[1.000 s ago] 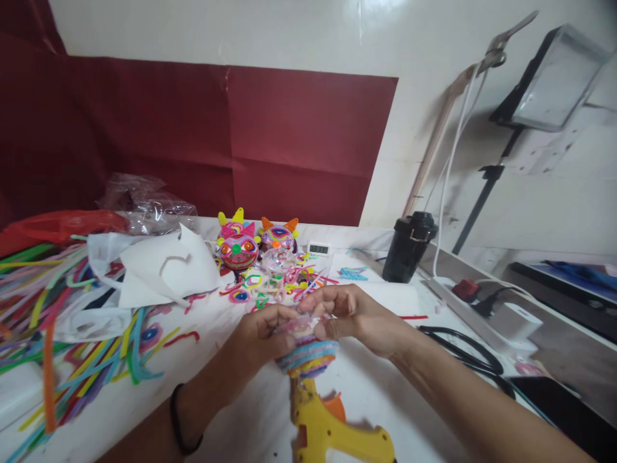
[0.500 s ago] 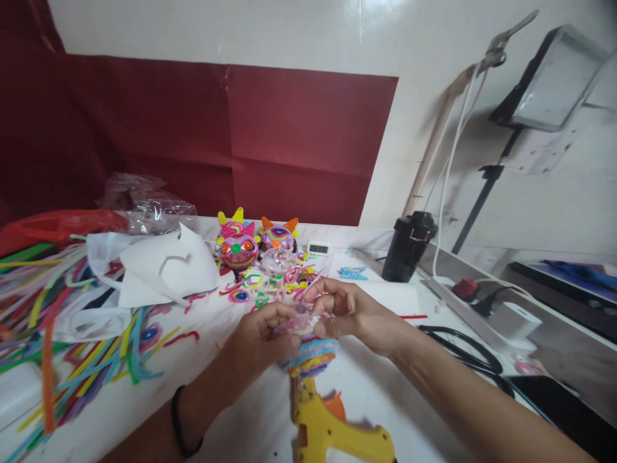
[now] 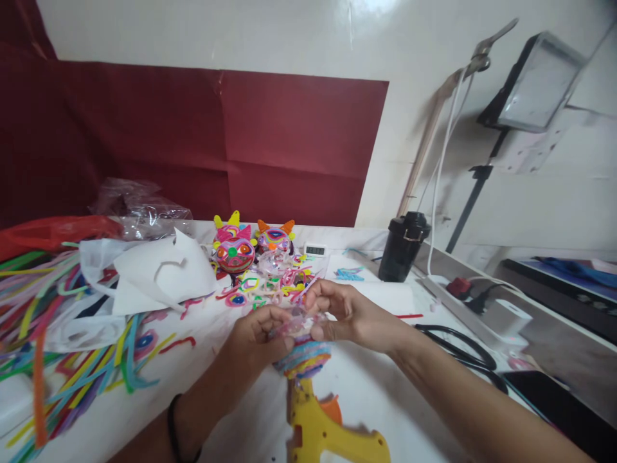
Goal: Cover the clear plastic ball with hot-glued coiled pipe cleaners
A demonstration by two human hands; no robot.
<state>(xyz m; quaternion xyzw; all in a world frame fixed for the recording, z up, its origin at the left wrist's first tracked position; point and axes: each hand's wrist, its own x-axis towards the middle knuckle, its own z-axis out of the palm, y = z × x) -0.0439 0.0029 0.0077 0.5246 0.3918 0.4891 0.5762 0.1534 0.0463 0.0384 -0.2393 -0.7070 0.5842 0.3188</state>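
Left hand and right hand pinch, fingers closed, a clear ball with a striped base of coiled pipe cleaners, held just above the white table over the yellow glue gun, presumably within easy reach.

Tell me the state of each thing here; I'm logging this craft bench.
left hand: gripping the striped ball
right hand: pinching its clear top
striped ball: held off the table
glue gun: lying flat, unheld
two finished faces: upright
black bottle: upright, capped
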